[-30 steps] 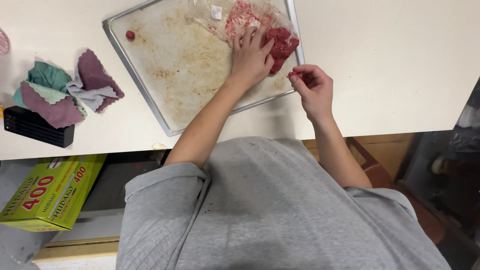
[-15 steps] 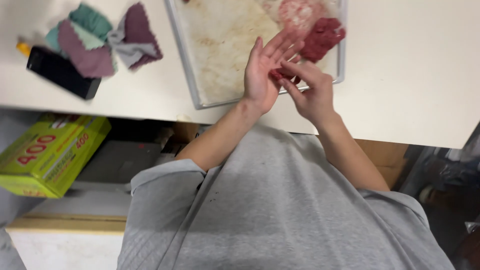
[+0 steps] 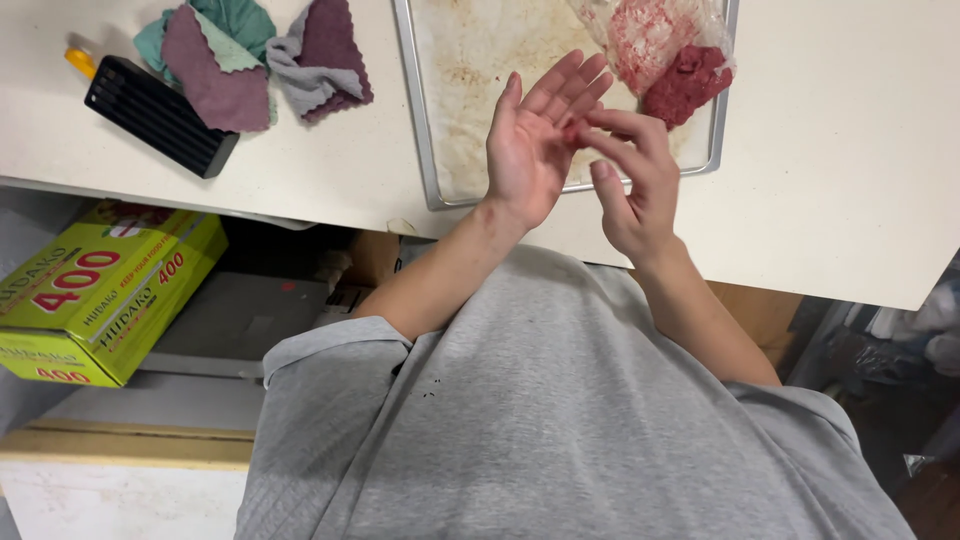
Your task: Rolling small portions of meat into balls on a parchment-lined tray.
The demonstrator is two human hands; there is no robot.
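Note:
My left hand (image 3: pixel 530 140) is raised palm-up over the near edge of a stained metal baking tray (image 3: pixel 420 120), fingers spread. The fingertips of my right hand (image 3: pixel 630 175) pinch a small bit of red ground meat (image 3: pixel 570 132) against my left palm. At the tray's far right corner lies a lump of ground meat (image 3: pixel 685 85) on a clear plastic bag (image 3: pixel 640 35) smeared with red.
The tray rests on a cream countertop (image 3: pixel 830 180). At the left lie several folded cloths (image 3: pixel 250 55) in teal, mauve and grey, and a black ribbed block (image 3: pixel 160 115) with an orange tip behind it. Below the counter sits a yellow-green box of wrap (image 3: pixel 100 290).
My left hand left the meat lump and turned palm-up nearer me. My right hand moved from the tray's edge to meet it. The view shifted, so the tray sits higher and further right.

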